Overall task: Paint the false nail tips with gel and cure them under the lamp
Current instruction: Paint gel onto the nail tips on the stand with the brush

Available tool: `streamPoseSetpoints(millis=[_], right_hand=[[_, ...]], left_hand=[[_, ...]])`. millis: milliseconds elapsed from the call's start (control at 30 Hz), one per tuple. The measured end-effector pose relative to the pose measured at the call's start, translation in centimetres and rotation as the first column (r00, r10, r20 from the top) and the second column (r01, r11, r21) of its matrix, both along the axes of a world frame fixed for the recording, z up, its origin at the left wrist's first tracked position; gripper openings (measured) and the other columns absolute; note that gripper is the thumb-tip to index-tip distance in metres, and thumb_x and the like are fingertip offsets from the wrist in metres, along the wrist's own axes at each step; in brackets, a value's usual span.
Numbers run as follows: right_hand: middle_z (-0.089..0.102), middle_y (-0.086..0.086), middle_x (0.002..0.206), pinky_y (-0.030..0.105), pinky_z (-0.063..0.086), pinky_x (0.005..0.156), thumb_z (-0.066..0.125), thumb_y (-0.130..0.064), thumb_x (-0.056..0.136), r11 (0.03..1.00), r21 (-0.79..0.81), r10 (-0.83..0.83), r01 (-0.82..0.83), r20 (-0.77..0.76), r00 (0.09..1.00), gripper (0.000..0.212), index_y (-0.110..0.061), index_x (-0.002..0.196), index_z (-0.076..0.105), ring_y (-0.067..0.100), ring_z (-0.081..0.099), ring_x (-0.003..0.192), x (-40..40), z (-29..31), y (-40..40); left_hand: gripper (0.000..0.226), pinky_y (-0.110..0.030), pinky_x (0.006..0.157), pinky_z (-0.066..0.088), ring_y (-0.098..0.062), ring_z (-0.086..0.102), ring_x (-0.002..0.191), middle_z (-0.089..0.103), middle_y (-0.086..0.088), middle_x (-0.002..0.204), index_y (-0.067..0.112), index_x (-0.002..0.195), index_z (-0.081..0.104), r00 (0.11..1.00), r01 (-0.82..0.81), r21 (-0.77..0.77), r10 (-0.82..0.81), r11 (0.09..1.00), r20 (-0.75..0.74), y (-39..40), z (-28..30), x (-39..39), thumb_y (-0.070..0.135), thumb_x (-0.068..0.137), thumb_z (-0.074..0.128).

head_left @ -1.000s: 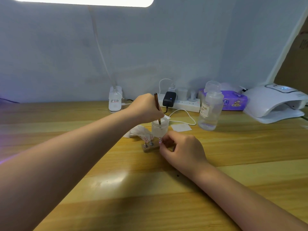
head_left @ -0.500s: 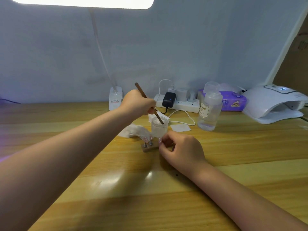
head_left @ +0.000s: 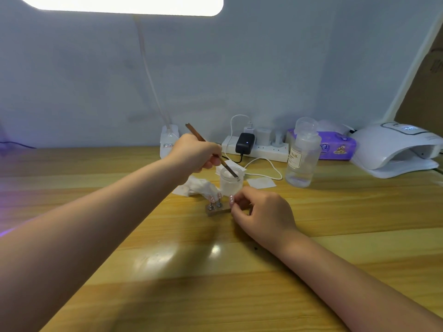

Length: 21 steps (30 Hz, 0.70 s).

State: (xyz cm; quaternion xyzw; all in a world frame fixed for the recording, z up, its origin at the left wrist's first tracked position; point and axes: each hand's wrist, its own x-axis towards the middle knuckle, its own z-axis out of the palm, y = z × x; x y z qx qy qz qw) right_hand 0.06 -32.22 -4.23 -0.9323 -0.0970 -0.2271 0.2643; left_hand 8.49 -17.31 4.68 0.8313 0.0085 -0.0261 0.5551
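Fingers: on our left hand (head_left: 195, 154) they pinch the brush (head_left: 211, 150) partway down its shaft; on our right hand (head_left: 261, 212) they curl round the near end of the wooden holder (head_left: 215, 210), pinching it to steady it.
Brush change: a second ago we held it nearly upright in the frosted jar (head_left: 231, 180); now it leans, handle toward the upper left of the frame, tip resting at the jar's right rim.
Meaning: we judge we are wiping or loading the bristles, so painting comes next.
Nail tips: the false nail tips (head_left: 215, 196) stand on pegs in the holder at centre frame, just below the jar, not yet under the curing lamp (head_left: 393, 149).
Curing lamp: far right of the frame, well apart from the holder.
Table: the table (head_left: 215, 271) also carries a crumpled tissue (head_left: 199, 185) left of the jar and a clear bottle (head_left: 302, 159) to its right.
Unchanged: our right hand has not shifted.
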Motion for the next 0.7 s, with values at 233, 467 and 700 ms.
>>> streamPoseSetpoints(millis=[233,467,700], right_hand=[[0.07,-0.009,0.079,0.027,0.042,0.057,0.062,-0.03,0.086,1.0,-0.002,0.005,-0.005,0.017,1.0,0.007,-0.025,0.087,0.067,0.012,0.055,0.064,0.0,-0.1,0.0],[0.069,-0.011,0.078,0.024,0.038,0.055,0.063,-0.032,0.086,1.0,-0.013,0.011,-0.011,0.031,0.999,0.006,-0.026,0.086,0.066,0.009,0.051,0.063,0.1,-0.3,0.0],[0.069,-0.011,0.076,0.025,0.042,0.055,0.064,-0.032,0.085,0.999,0.023,0.027,-0.028,0.033,0.999,0.007,-0.026,0.084,0.068,0.009,0.054,0.063,0.1,-0.2,0.0]], left_hand=[[0.012,-0.02,0.049,0.04,-0.01,0.052,0.052,0.065,0.004,0.052,0.008,0.076,0.067,0.994,-0.07,-0.13,0.08,0.989,0.071,0.8,-0.4,-0.1,0.015,0.086,0.063],[0.022,-0.021,0.062,0.048,-0.005,0.06,0.062,0.068,0.006,0.066,0.012,0.075,0.071,0.897,0.016,0.362,-0.173,0.932,0.407,-0.1,-0.1,-1.0,0.025,0.091,0.062],[0.022,-0.03,0.078,0.053,-0.018,0.066,0.083,0.072,-0.004,0.083,0.009,0.095,0.073,0.836,-0.082,0.439,-0.178,0.895,0.519,-0.4,-0.4,-1.5,0.026,0.095,0.059]])
